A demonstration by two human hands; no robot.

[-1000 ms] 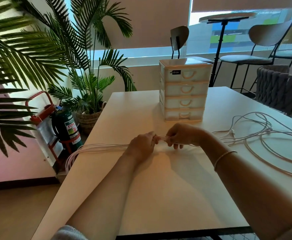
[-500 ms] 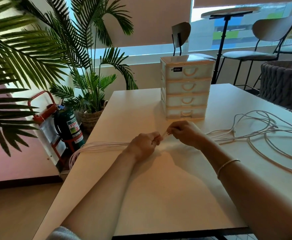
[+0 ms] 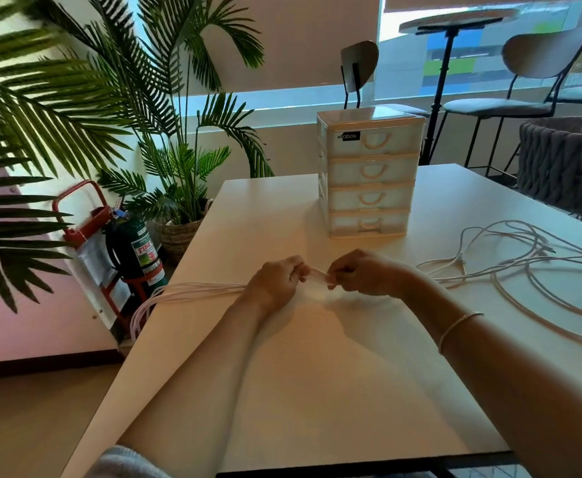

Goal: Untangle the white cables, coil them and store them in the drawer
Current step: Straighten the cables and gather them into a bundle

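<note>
My left hand [image 3: 277, 282] grips a bundle of white cable loops [image 3: 193, 291] that runs left over the table's edge and hangs down there. My right hand [image 3: 365, 272] pinches the short stretch of the same white cable [image 3: 319, 276] between both hands. More white cable [image 3: 524, 263] lies in loose tangled loops on the table to the right. A white plastic drawer unit [image 3: 369, 174] with several shut drawers stands at the back middle of the white table [image 3: 317, 374].
Palm plants [image 3: 165, 139] and a green fire extinguisher [image 3: 138, 250] on a red stand are left of the table. A woven dark chair [image 3: 565, 170], stools and a tall round table stand behind on the right.
The hands have drawn slightly apart, so a short stretch of cable now shows between them. The view has shifted a little; the loose cable on the right lies as before.
</note>
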